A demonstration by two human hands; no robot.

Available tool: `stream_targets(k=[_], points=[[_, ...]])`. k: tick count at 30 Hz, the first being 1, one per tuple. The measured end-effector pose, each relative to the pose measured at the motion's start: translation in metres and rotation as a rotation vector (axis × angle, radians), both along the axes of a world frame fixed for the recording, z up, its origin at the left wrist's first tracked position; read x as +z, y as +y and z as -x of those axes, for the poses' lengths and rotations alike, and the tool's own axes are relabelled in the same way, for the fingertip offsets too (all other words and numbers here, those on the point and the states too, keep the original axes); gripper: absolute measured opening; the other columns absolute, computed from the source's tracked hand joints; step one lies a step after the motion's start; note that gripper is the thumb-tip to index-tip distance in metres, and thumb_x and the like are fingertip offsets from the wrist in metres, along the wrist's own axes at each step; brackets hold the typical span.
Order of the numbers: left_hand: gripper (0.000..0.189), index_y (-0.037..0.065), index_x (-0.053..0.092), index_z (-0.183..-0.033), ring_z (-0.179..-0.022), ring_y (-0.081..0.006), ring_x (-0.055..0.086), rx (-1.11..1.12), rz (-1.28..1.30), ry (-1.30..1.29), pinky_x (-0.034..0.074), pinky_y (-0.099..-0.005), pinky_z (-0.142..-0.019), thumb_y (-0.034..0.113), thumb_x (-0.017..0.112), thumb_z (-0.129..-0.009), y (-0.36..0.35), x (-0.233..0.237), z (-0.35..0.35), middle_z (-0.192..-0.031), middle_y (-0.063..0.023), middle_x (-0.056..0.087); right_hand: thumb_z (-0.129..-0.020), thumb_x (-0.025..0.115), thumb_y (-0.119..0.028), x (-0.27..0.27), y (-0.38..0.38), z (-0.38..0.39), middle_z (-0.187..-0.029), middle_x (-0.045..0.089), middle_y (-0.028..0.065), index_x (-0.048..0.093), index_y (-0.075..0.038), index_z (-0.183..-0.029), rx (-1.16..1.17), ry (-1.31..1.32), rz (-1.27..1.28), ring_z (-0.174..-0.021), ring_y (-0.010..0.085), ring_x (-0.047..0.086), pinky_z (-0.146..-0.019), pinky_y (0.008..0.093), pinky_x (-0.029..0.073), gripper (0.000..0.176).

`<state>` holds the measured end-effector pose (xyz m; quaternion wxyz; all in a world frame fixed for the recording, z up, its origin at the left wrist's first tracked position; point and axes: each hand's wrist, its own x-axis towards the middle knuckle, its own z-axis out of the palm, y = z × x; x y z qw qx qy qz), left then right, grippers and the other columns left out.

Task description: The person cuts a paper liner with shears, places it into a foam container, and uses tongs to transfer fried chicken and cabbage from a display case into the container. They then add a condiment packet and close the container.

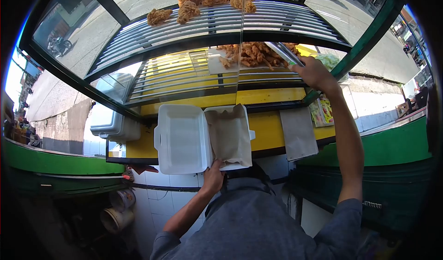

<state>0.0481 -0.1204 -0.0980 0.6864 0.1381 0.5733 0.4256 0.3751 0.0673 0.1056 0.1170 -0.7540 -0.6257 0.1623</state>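
Observation:
My left hand (213,178) grips the near edge of an opened white foam food box (183,137), close to its hinge. Brown paper (227,137) lines the right half of the box, and the left half is bare. My right hand (315,73) reaches into the glass case, closed around metal tongs (287,55). The tongs point at a pile of small fried chicken pieces (256,54) on the lower rack. Their tips are hard to make out against the pile. Larger fried chicken pieces (188,11) lie on the upper rack.
A stack of white foam boxes (110,121) stands at the left. Brown paper sheets (297,133) lie on the yellow counter (265,128), beside colourful packets (321,112). The green case frame (369,38) rises near my right arm. Buckets (117,218) sit below left.

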Motion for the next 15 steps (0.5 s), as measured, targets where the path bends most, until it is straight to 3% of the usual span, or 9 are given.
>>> stream_targets(k=[3,6,9,12,13,15], points=[[0.031,0.006,0.056,-0.116,-0.092,-0.0134,0.044,0.000,0.018,-0.003,0.038,-0.0317,-0.075,0.027,0.057,-0.094,0.000,0.000,0.000,-0.110,-0.0040,0.051,-0.089,0.059,-0.039,0.013,-0.001,0.027,-0.099,0.068,0.0257,0.062,0.002,-0.110,-0.023,-0.201,0.012,-0.095,0.0396,0.066,-0.085,0.0451,0.051,0.046],[0.030,0.006,0.056,-0.115,-0.088,-0.0133,0.044,0.015,0.040,0.006,0.038,-0.0313,-0.073,0.026,0.058,-0.093,-0.001,0.001,-0.002,-0.108,-0.0038,0.052,-0.087,0.059,-0.037,0.010,0.000,0.043,-0.106,0.067,0.0241,0.066,0.001,-0.104,-0.025,-0.337,-0.062,-0.100,0.0380,0.066,-0.091,0.0446,0.051,0.042],[0.028,0.007,0.056,-0.114,-0.085,-0.0128,0.045,0.035,0.036,-0.007,0.038,-0.0304,-0.070,0.025,0.059,-0.093,-0.002,0.008,-0.005,-0.105,-0.0033,0.052,-0.087,0.060,-0.037,0.004,0.005,0.038,-0.104,0.068,0.0234,0.066,0.001,-0.103,-0.031,-0.327,-0.075,-0.100,0.0378,0.066,-0.091,0.0446,0.051,0.042],[0.027,0.007,0.057,-0.112,-0.083,-0.0122,0.045,0.047,0.011,-0.014,0.038,-0.0296,-0.068,0.025,0.060,-0.092,-0.004,0.003,-0.007,-0.102,-0.0029,0.052,-0.087,0.060,-0.035,-0.011,0.018,0.007,-0.094,0.069,0.0230,0.067,0.002,-0.101,-0.058,-0.024,-0.088,-0.092,0.0376,0.068,-0.089,0.0446,0.052,0.041],[0.026,0.007,0.057,-0.112,-0.082,-0.0120,0.044,0.048,0.013,-0.023,0.038,-0.0294,-0.068,0.025,0.060,-0.092,-0.003,0.002,-0.007,-0.101,-0.0027,0.052,-0.093,0.059,-0.034,-0.018,0.018,-0.006,-0.063,0.061,0.0098,0.064,0.002,-0.086,0.057,0.121,-0.155,-0.055,0.0171,0.060,-0.055,0.0316,0.053,0.037],[0.026,0.007,0.058,-0.111,-0.082,-0.0118,0.044,0.047,0.017,-0.031,0.038,-0.0291,-0.067,0.025,0.060,-0.092,-0.002,0.001,-0.007,-0.100,-0.0026,0.052,-0.093,0.059,-0.035,-0.016,0.009,-0.018,-0.061,0.058,0.0054,0.063,0.000,-0.084,-0.084,0.466,-0.005,-0.053,0.0115,0.057,-0.044,0.0275,0.047,0.036]])
